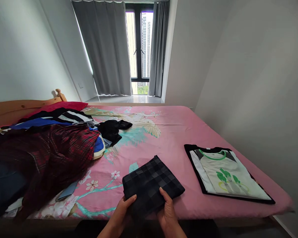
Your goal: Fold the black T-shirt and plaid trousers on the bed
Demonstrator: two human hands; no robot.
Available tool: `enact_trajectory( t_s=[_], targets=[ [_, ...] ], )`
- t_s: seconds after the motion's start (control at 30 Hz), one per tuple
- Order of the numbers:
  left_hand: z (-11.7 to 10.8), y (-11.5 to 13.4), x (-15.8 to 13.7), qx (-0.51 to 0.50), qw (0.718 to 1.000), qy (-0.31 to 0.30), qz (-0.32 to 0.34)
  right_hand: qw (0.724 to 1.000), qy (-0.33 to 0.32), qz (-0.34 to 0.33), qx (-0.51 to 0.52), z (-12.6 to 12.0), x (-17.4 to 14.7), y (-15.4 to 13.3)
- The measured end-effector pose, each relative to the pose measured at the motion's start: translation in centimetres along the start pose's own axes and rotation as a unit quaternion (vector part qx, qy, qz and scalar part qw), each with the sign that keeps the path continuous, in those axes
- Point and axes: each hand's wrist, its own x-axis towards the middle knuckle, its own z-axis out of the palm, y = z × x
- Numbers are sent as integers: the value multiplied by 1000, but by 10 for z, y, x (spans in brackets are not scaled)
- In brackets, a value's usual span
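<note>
Between my two hands is a dark checked garment (152, 180), folded into a flat bundle over the bed's near edge. My left hand (123, 211) grips its near left side, thumb on top and fingers hidden beneath. On the near right side, my right hand (168, 211) holds it the same way, the thumb lying on the cloth. Right of the bundle lies a stack of folded shirts; a white T-shirt (224, 175) with a green collar and green print tops it, over a black garment (206, 191).
A heap of loose clothes covers the bed's left side, with a dark red plaid shirt (57, 148) in front and a black garment (111, 130) at its right end. Pink floral bedding (173, 129) spreads beneath. A wooden headboard (20, 105) stands left; grey curtains (106, 49) hang at the window.
</note>
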Motion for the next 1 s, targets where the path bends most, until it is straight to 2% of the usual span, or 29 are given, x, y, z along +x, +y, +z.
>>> enact_trajectory(
  t_s=[0.07, 0.17, 0.23, 0.27, 0.3, 0.33, 0.4, 0.47, 0.5, 0.57, 0.63, 0.7, 0.9, 1.0],
  targets=[
    [-2, 0, 3, 53, 998, -10, 25, 1000, 14, -14, -2, 3, 3, -9],
    [-12, 10, 22, 174, 979, 8, 106, 997, 37, -61, -14, 13, 1, -36],
    [-22, 22, 45, 241, 957, 36, 160, 993, 32, -113, -30, 20, -5, -62],
    [-27, 28, 57, 287, 936, 59, 192, 989, 25, -142, -39, 23, -9, -75],
    [-31, 34, 70, 349, 905, 93, 227, 984, 18, -170, -46, 26, -13, -89],
    [-35, 37, 83, 426, 856, 138, 259, 979, 16, -196, -50, 27, -16, -102],
    [-39, 37, 104, 577, 724, 228, 300, 970, 26, -239, -49, 28, -19, -124],
    [-42, 29, 117, 668, 616, 284, 305, 963, 43, -262, -51, 26, -14, -142],
    [-42, 25, 121, 696, 577, 297, 308, 961, 49, -267, -56, 24, -8, -150],
    [-45, 16, 125, 728, 529, 302, 315, 960, 56, -266, -61, 23, 11, -164],
    [-49, 12, 127, 739, 508, 302, 323, 964, 49, -256, -54, 27, 36, -177],
    [-55, 11, 129, 739, 500, 305, 334, 966, 26, -256, -41, 39, 63, -191],
    [-69, 8, 141, 724, 493, 323, 358, 939, -39, -341, -6, 104, 147, -247],
    [-70, 8, 142, 722, 492, 324, 364, 928, -44, -366, -47, 119, 192, -267]
  ],
)
